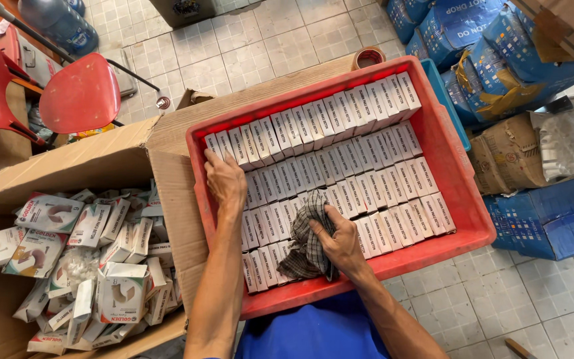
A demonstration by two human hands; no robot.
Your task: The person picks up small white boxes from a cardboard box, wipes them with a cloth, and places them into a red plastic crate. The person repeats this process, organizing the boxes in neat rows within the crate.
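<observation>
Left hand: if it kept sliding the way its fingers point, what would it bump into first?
The left hand lies flat on the white boxes, fingers aimed at the crate's far left corner. Going on, it would probably cross the last few boxes there, then meet the red crate wall; depth is hard to judge.

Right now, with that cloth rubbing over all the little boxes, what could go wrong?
The checked cloth in the right hand could snag and tip the upright white boxes out of their neat rows. The red crate rests partly on a cardboard flap, so pressing from the left hand might make it tilt or slide.
</observation>
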